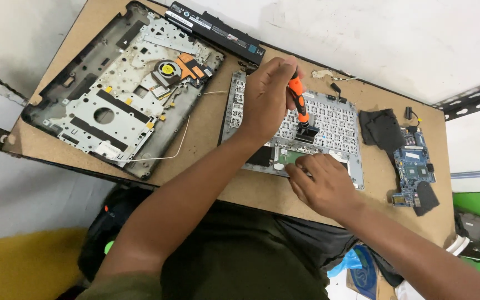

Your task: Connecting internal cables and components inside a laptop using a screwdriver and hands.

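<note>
Brown table (206,125) carries a keyboard panel (334,125) beneath both hands: left hand (265,100) closed around an upright orange screwdriver (298,103), right hand (323,186) pressing fingertips down, apparently steadying the panel

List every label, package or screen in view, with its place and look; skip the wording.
Label on the black battery bar, table's far edge: narrow white strip beside a small blue square.
Pale sticker on the laptop base, near its front edge on the left: small whitish rectangle.
Blue bag below the table's near edge, right of the person: crumpled, blue with a dark round mark.
No screens.
</note>
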